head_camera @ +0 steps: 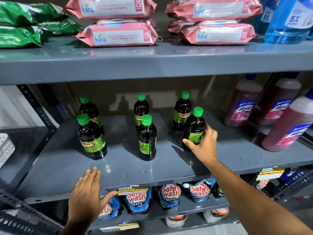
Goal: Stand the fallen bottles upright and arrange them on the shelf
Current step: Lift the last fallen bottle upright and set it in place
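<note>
Several dark bottles with green caps and green "SUNNY" labels stand upright on the grey middle shelf (118, 167) in three pairs. The front left bottle (91, 138) and front middle bottle (147, 138) stand free, each with another bottle behind it. My right hand (203, 145) is wrapped around the lower body of the front right bottle (194, 128), which stands upright in front of the back right bottle (182, 111). My left hand (88, 194) is open and flat, fingers together, hovering over the shelf's front edge at the left, holding nothing.
Reddish Lizol bottles (242, 106) stand at the shelf's right end. Pink wipe packs (118, 34), green packs (18, 31) and blue bottles (288, 21) fill the shelf above. Safe wash pouches (169, 194) sit on the shelf below. A price tag (133, 189) hangs on the front edge.
</note>
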{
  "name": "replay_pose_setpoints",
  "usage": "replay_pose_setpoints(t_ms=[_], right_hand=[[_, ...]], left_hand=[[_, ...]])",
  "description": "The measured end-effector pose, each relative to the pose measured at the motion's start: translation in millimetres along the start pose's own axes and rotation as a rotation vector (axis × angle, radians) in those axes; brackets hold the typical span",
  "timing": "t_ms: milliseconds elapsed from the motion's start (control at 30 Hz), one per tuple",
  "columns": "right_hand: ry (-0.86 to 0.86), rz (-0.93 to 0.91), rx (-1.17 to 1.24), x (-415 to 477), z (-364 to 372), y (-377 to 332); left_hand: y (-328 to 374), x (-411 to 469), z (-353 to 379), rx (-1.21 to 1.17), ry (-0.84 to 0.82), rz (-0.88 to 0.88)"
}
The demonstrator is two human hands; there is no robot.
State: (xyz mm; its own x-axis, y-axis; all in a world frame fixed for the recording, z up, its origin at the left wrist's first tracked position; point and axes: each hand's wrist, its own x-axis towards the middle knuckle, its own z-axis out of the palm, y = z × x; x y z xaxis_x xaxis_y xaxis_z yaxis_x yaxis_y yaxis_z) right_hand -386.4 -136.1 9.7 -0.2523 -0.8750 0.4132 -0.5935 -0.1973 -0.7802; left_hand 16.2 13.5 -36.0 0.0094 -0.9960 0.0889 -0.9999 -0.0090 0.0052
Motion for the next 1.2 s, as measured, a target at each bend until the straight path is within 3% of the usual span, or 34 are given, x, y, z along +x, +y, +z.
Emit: replay_pose_setpoints(t_ms=[233,533,767,1033,1200], right_hand=[[0.163,0.094,-0.122,1,11,-18],[-0.051,0.109,0.142,7,2,-4],[0.063,0.046,-0.015,8,13,-6],[-0.111,0.136,0.070,21,2,7],[-0.038,0.068,-0.037,23,8,3]], left_hand=[[-1,1,1,0.000,0.003,0.003],[1,0,-1,-0.025,0.034,0.002],[0,0,0,-0.023,0.024,-0.003],[0,1,1,-0.016,0.009,-0.012],[1,1,0,-0.013,0.010,-0.010]])
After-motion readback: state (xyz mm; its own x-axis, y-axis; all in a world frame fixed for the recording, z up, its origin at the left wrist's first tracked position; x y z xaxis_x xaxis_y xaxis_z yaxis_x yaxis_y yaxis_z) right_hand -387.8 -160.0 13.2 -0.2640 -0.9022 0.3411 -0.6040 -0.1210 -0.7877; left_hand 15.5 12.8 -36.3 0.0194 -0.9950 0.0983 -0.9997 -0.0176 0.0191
